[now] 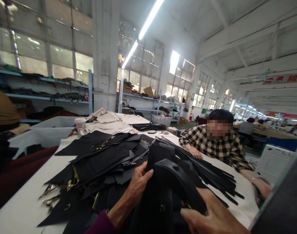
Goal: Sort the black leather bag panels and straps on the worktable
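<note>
The work table (29,201) has a white top. A heap of black cut pieces (102,162), some fitted with brass-coloured metal clasps, covers its middle. Right of the heap, a fan of long black strips (211,175) lies spread toward the table's far edge. Behind the heap lies a stack of beige paper patterns (109,123). Just left of that stack stands a small white cup (80,123).

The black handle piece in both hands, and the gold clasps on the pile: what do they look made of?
Black handle piece, gripped by the left hand and right hand: probably leather or imitation leather, with a smooth matte sheen and a stiff curved edge. Gold clasps: apparently metal, with a shiny brass-coloured glint. The pile of flat black pieces looks like the same material.
</note>
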A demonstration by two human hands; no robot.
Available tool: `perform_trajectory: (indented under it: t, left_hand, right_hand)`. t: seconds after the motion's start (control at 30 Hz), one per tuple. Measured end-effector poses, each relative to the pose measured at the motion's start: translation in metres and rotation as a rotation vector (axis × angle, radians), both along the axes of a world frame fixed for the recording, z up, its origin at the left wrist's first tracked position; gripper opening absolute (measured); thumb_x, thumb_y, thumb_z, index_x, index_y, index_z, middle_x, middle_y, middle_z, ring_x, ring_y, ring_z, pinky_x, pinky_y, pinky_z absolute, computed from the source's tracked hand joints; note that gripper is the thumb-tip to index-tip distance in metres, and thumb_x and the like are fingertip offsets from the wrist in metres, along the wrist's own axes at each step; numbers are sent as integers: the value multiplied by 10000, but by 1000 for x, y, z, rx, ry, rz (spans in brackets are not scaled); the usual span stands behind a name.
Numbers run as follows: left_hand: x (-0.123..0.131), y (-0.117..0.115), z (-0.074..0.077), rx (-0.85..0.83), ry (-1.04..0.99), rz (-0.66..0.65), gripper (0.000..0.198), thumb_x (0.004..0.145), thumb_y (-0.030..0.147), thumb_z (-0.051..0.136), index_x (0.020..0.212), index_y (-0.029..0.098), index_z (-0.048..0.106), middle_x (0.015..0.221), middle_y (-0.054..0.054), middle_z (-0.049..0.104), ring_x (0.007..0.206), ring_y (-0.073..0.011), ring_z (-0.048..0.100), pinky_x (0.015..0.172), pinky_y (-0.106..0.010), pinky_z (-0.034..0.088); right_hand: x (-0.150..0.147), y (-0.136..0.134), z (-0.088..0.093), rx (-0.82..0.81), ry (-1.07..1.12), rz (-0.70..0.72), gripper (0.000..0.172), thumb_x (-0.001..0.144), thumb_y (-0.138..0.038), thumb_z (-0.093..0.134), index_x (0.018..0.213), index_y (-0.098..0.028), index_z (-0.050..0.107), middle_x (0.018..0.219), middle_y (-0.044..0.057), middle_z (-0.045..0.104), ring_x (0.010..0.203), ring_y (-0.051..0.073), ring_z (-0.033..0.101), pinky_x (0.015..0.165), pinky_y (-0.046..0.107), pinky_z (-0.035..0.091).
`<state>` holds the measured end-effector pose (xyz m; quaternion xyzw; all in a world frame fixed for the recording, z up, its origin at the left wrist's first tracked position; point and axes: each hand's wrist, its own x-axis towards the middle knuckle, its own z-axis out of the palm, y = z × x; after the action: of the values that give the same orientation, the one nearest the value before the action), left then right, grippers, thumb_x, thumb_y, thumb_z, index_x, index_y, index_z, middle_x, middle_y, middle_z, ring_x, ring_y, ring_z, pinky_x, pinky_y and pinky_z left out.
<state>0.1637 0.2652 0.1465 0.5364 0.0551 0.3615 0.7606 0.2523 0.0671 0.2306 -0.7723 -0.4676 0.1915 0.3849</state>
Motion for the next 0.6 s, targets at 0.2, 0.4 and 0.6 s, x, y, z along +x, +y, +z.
perform_trajectory:
  t: [0.2,0.4,0.6]
  left_hand:
    - [-3,-6,-3,78,41,-12,311,786,226,591,1090,159,605,1060,-73,641,957,-220,588,804,-289,461]
    - [-1,5,-22,-272,-42,-27,351,718,183,632,1063,132,595,928,-92,684,760,-207,645,730,-332,498]
    - [-1,20,-38,-399,-43,49,467,638,149,689,1092,131,585,921,-100,694,818,-228,654,766,-341,504]
  right_hand:
    - [3,30,4,7,130,259,250,834,-261,493,597,-183,505,442,-62,512,398,93,470,439,194,386]
    - [29,19,14,66,134,119,407,671,-621,577,605,-223,521,489,-21,539,420,149,508,430,257,423]
    - [41,15,-1,-33,192,30,435,708,-593,576,509,-208,536,425,-12,537,392,146,512,436,258,426]
